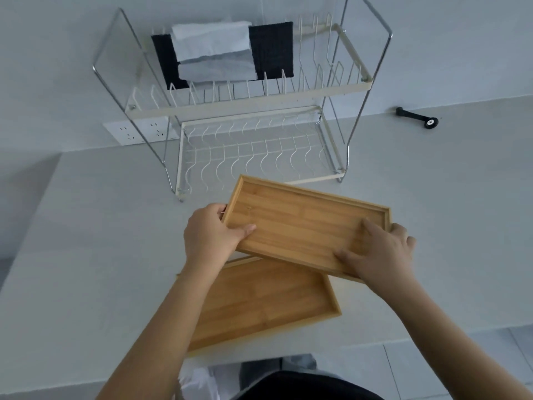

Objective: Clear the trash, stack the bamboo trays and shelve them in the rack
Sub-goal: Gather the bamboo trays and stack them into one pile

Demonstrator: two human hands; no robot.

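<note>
1. Far left of frame: just bare white counter (86, 255), plus a wall socket (141, 131) at upper left behind the rack's leg. No loose trash on the counter that can be seen, so the clearing part looks done imo.
2. Left hand (212, 235), centre-left: it pinches the short left end of the upper bamboo tray (302, 220), thumb lying on the tray floor, other fingers curled under the edge & mostly hidden.
3. Centre: that tray is held up off the counter, tilted a bit, overlapping the far edge of the lower bamboo tray (259, 301), which lies flat on the counter near the front edge. They're not lined up yet, so stacking is only half way.
4. Above centre: wire rack (236, 105) against the wall. Top tier has white cloth (213, 50) w/ black pads (271, 50) beside it; bottom tier holds nothing, prob where the trays go. Shelving not started.
5. Right hand (380, 255), centre-right: fingers spread flat on the tray floor by its right end, thumb around the near rim.
6. Far right, upper: small black tool (416, 116) on the counter, well apart from everything.
7. Bottom centre: something white below the counter edge, maybe a bag, can't tell.
</note>
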